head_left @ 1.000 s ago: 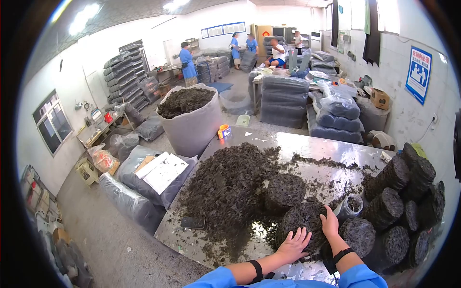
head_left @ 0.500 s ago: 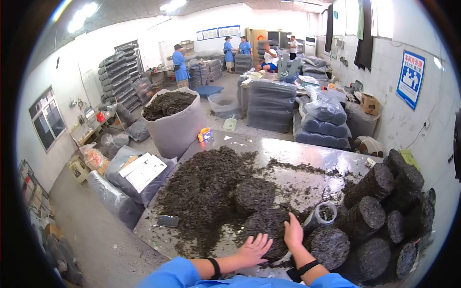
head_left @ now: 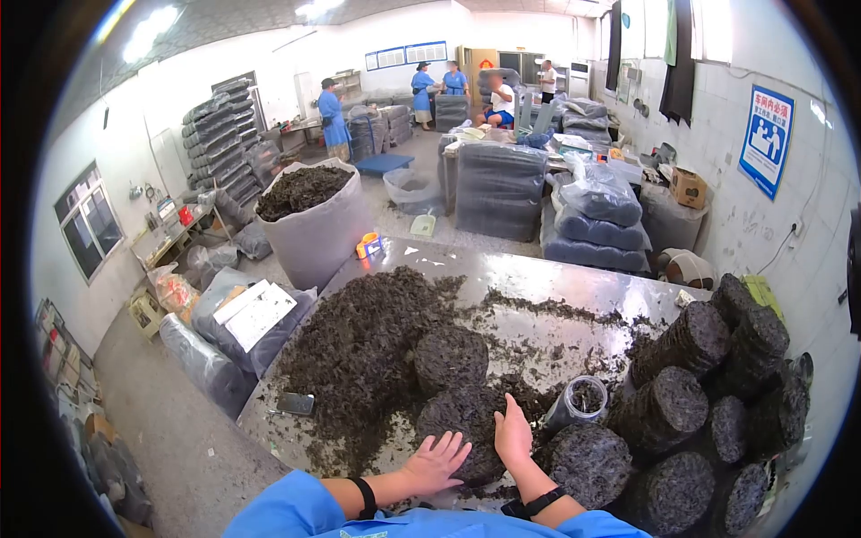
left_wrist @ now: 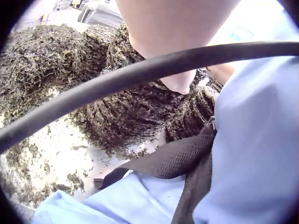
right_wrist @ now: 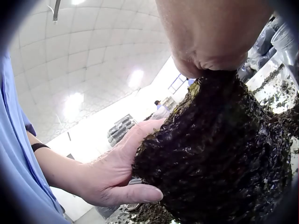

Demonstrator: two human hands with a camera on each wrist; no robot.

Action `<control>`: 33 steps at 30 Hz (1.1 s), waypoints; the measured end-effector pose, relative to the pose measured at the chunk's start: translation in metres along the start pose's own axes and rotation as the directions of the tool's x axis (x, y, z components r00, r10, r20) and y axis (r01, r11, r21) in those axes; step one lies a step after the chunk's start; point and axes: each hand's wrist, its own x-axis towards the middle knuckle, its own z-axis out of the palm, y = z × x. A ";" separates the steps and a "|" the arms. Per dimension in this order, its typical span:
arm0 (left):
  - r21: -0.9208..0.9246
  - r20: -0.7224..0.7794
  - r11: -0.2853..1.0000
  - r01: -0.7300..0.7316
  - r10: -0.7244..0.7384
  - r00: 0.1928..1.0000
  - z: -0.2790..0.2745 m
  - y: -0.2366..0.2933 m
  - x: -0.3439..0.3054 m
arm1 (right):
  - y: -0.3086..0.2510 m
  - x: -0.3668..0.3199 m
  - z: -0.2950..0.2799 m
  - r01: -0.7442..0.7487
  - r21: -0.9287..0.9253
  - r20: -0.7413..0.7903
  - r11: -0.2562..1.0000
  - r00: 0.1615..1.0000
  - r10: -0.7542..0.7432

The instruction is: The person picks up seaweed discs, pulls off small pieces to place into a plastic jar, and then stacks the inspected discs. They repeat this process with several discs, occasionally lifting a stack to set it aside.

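Note:
Both hands lie on a dark round cake of shredded dried material (head_left: 460, 421) near the table's front edge. My left hand (head_left: 434, 463) rests on its near left side with the fingers spread and straight. Against its right side lies my right hand (head_left: 515, 434), fingers extended. The right wrist view shows the cake (right_wrist: 210, 154) from the side, between the left hand (right_wrist: 112, 168) and the right hand (right_wrist: 210, 37). Behind it stands another round cake (head_left: 451, 359), beside a loose heap (head_left: 359, 332).
A clear cylinder (head_left: 581, 400) leans right of the hands, by several stacked round cakes (head_left: 668, 408). On the metal table (head_left: 583, 287) are a phone (head_left: 296, 403) and an orange tape dispenser (head_left: 368, 245). A large filled sack (head_left: 318, 224) stands beyond; several people are at the back.
The head view has turned, so the table and hands appear shifted left. Both hands stay on the same cake, with little visible change in their hold.

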 end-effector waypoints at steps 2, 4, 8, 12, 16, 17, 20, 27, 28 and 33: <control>-0.005 0.003 1.000 0.012 -0.012 1.000 -0.001 0.001 -0.001 | -0.001 -0.001 0.000 0.028 -0.006 -0.013 1.000 1.000 -0.028; -0.013 0.000 1.000 0.014 -0.014 1.000 -0.001 0.001 0.000 | -0.003 -0.001 -0.003 0.015 -0.010 0.002 1.000 1.000 -0.015; -0.013 -0.032 1.000 0.022 -0.022 0.999 0.002 0.001 -0.003 | 0.000 -0.002 0.000 0.036 -0.006 0.001 0.999 0.999 -0.036; -0.056 -0.019 0.998 0.034 -0.035 0.999 0.002 0.001 -0.006 | -0.005 -0.003 -0.003 0.035 -0.013 0.026 0.999 0.999 -0.035; -0.055 -0.040 0.998 0.006 -0.008 0.999 -0.001 -0.001 -0.006 | 0.000 -0.004 0.001 0.056 -0.024 -0.010 0.998 0.998 -0.056; -0.054 -0.041 0.999 -0.002 0.000 0.999 0.000 0.000 -0.007 | -0.002 -0.005 -0.002 0.021 -0.001 0.010 1.000 1.000 -0.021; -0.037 -0.021 0.999 -0.021 0.021 1.000 0.001 -0.004 -0.003 | -0.004 -0.002 -0.004 -0.026 0.023 0.015 0.999 1.000 0.026; -0.014 -0.055 1.000 -0.008 0.007 0.998 0.000 0.004 -0.004 | 0.009 0.005 -0.002 0.033 0.019 0.050 0.999 0.998 -0.034; -0.021 -0.055 1.000 -0.008 0.007 0.998 0.000 0.006 -0.004 | 0.010 0.005 -0.003 0.063 0.008 0.059 0.998 0.996 -0.064; 0.051 -0.079 0.998 0.025 -0.021 0.997 -0.006 0.021 -0.002 | 0.017 0.012 -0.006 0.059 0.066 0.122 0.996 0.990 -0.067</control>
